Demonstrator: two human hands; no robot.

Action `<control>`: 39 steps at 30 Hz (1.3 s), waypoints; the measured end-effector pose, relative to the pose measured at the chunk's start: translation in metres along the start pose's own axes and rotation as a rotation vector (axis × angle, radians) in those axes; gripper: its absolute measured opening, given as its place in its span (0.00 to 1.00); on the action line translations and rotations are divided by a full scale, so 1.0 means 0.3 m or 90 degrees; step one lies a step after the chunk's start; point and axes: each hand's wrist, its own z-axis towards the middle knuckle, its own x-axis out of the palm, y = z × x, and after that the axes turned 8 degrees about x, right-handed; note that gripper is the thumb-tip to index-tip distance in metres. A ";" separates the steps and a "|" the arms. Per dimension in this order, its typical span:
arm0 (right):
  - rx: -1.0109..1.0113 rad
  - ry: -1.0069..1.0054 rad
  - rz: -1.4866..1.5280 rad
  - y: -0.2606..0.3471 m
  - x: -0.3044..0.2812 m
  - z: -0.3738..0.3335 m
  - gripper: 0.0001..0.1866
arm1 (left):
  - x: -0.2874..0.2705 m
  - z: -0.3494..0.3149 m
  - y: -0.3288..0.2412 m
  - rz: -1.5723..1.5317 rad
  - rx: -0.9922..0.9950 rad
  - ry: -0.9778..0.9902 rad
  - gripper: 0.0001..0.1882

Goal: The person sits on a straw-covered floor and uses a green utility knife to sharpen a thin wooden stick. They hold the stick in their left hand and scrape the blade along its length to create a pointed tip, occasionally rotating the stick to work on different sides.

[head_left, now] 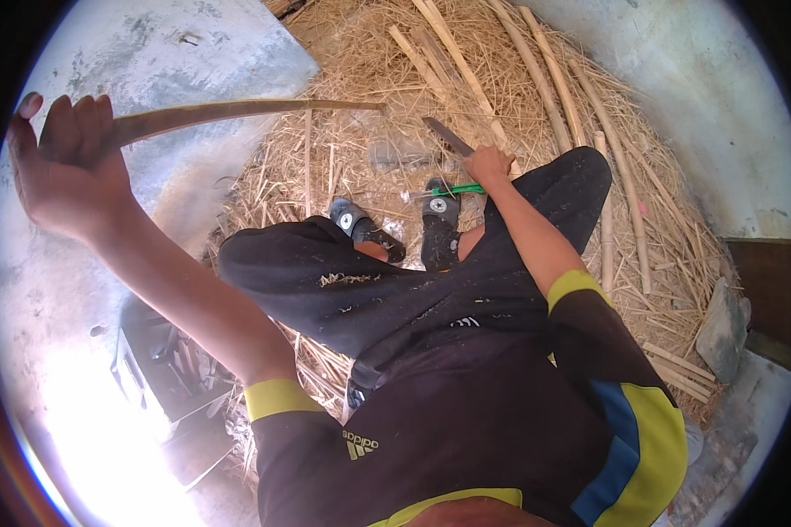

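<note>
My left hand (75, 162), raised at the far left, is closed around one end of a long, flat bamboo strip (228, 111). The strip runs across to the right, and its free end is above the shavings near the knife. In my right hand (488, 164), beside my right knee, is a knife (448, 136) with a dark blade pointing up and left. The blade's tip is apart from the strip's end in the picture. Below the right hand lies a thin green object (457, 189), whose kind I cannot make out, close to my dark slipper (441, 206).
Pale shavings (351, 61) cover much of the floor. Several bamboo strips (580, 105) lie at the upper right, with more at the right. A flat grey block (400, 155) sits ahead of my feet. A dark box-like object (163, 360) stands at the lower left.
</note>
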 end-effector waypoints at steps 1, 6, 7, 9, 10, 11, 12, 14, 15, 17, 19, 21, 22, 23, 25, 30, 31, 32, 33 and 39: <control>-0.009 -0.064 -0.041 -0.025 0.073 0.021 0.18 | -0.028 0.013 0.012 -0.017 0.004 0.037 0.12; -0.092 0.120 -0.020 -0.015 0.256 0.092 0.15 | -0.091 0.034 0.040 -0.001 0.035 0.075 0.08; -0.126 0.105 -0.044 0.003 0.270 0.085 0.15 | -0.089 0.025 0.035 0.027 0.050 0.055 0.08; -0.194 0.074 -0.092 0.024 0.308 0.046 0.16 | -0.094 0.008 0.026 0.043 0.046 0.029 0.07; -0.196 0.099 -0.120 0.029 0.324 0.047 0.16 | -0.116 0.014 0.034 0.027 0.036 0.036 0.07; -0.197 0.122 -0.149 0.021 0.354 0.053 0.17 | -0.107 0.017 0.026 0.008 0.028 0.044 0.07; -0.198 0.145 -0.177 0.011 0.384 0.056 0.17 | -0.086 0.004 0.020 0.017 0.022 -0.011 0.08; -0.213 0.080 -0.140 -0.020 0.464 0.064 0.17 | -0.073 -0.002 0.013 0.029 0.006 -0.020 0.11; -0.226 0.047 -0.124 -0.027 0.480 0.065 0.17 | -0.084 -0.003 0.010 0.038 0.000 -0.029 0.14; -0.214 0.222 -0.179 -0.006 0.447 0.060 0.16 | -0.158 0.006 0.016 -0.115 -0.023 0.075 0.13; -0.227 0.228 -0.179 -0.026 0.427 0.039 0.13 | -0.208 0.007 0.019 -0.214 -0.029 0.175 0.14; -0.237 0.157 -0.146 0.030 0.318 0.007 0.14 | -0.270 0.011 0.012 -0.232 -0.021 0.264 0.16; -0.221 0.121 -0.128 0.021 0.252 0.003 0.14 | -0.273 -0.003 0.030 -0.228 -0.011 0.248 0.18; -0.206 0.092 -0.105 0.007 0.217 0.027 0.14 | -0.284 -0.009 0.027 -0.238 -0.006 0.248 0.18; -0.192 0.035 -0.086 0.016 0.122 0.065 0.13 | -0.308 -0.022 0.020 -0.257 0.000 0.250 0.18; -0.114 0.026 0.130 -0.018 -0.256 -0.014 0.12 | -0.356 -0.086 -0.004 -0.264 0.025 0.224 0.19; -0.140 0.004 0.225 0.007 -0.357 -0.091 0.13 | -0.371 -0.106 -0.012 -0.282 0.033 0.241 0.19; -0.166 -0.013 0.324 0.045 -0.460 -0.203 0.15 | -0.382 -0.134 -0.023 -0.295 0.040 0.259 0.19; -0.199 0.011 0.412 0.093 -0.551 -0.327 0.16 | -0.384 -0.163 -0.034 -0.315 0.047 0.278 0.19; -0.377 0.251 0.754 0.284 -0.669 -0.853 0.15 | -0.314 -0.333 -0.112 -0.181 0.097 0.116 0.18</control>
